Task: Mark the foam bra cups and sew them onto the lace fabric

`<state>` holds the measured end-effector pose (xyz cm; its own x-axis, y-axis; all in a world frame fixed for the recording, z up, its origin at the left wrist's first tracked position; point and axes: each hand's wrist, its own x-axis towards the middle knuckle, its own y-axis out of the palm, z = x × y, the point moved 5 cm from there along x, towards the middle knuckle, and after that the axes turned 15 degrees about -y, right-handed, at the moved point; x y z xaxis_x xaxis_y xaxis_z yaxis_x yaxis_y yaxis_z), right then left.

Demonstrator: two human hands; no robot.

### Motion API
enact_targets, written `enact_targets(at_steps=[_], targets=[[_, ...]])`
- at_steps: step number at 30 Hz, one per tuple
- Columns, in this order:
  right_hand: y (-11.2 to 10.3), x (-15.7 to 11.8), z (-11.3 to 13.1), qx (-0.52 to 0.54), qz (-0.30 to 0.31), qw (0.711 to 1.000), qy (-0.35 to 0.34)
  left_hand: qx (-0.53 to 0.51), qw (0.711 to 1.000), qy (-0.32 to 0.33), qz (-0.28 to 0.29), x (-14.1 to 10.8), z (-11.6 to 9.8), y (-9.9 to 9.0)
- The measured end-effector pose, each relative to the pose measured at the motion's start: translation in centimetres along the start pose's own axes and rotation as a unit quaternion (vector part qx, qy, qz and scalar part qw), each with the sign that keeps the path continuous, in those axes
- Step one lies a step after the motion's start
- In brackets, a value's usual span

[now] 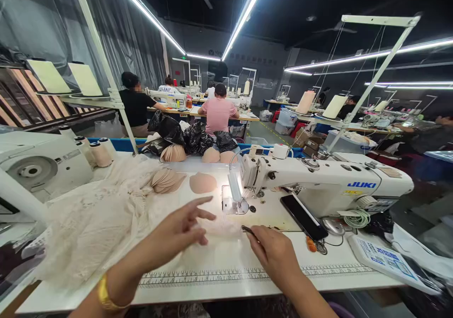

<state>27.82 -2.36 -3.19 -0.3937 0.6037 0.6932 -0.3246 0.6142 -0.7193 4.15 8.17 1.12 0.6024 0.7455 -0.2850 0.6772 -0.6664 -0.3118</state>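
Note:
My left hand hovers above the white table, its fingers spread and nothing in them. My right hand is closed around a small dark tool that looks like thread snips; most of it is hidden in the fingers. Just beyond my hands stands the white sewing machine, its needle area lit. A beige bra cup lies flat left of the needle, beside a fanned stack of beige cups. Sheer pale fabric, hard to make out, lies between my hands. White lace fabric is heaped at the left.
A black phone leans by the machine base, near a boxed pad. A ruler strip runs along the front edge. Thread cones stand at left. Beyond the table are black bags and co-workers, one in pink.

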Motion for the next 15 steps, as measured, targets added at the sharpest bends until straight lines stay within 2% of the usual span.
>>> enact_targets(at_steps=[1, 2, 3, 4, 5, 6, 7, 9, 10, 13, 15], targets=[[-0.3, -1.1, -1.2, -0.025, 0.007, 1.000, 0.010, 0.067, 0.991, 0.012, -0.116, -0.7, -0.3, -3.0], [-0.7, -2.3, -2.4, -0.052, 0.007, 0.998, 0.018, 0.146, 0.956, 0.029, -0.254, -1.7, -0.8, -6.0], [-1.1, -3.4, -3.5, -0.082, 0.011, 0.996, 0.028, 0.225, 0.899, 0.034, -0.374, -2.7, -1.3, -8.3], [-1.4, -4.3, -4.5, -0.109, 0.018, 0.993, 0.035, 0.280, 0.845, 0.039, -0.454, -3.5, -1.7, -9.7], [-1.5, -5.1, -5.2, -0.128, 0.026, 0.991, 0.040, 0.312, 0.806, 0.051, -0.500, -4.0, -1.8, -10.3], [-1.6, -5.5, -5.6, -0.138, 0.032, 0.989, 0.044, 0.328, 0.794, 0.068, -0.508, -3.9, -1.6, -10.0], [-1.5, -5.7, -5.7, -0.132, 0.035, 0.990, 0.044, 0.334, 0.805, 0.094, -0.480, -3.4, -1.2, -9.0], [-0.8, -5.1, -4.9, -0.075, 0.033, 0.996, 0.041, 0.345, 0.853, 0.151, -0.361, -1.6, 0.0, -5.2], [-0.3, -4.4, -4.2, -0.030, 0.032, 0.998, 0.040, 0.365, 0.867, 0.167, -0.296, -0.7, 0.8, -2.9], [2.1, -1.7, -1.6, 0.093, 0.051, 0.994, 0.027, 0.406, 0.878, 0.147, -0.207, 1.5, 2.8, 2.4], [3.8, 0.3, -0.1, 0.136, 0.067, 0.988, 0.012, 0.393, 0.893, 0.127, -0.177, 2.3, 3.3, 4.2]])
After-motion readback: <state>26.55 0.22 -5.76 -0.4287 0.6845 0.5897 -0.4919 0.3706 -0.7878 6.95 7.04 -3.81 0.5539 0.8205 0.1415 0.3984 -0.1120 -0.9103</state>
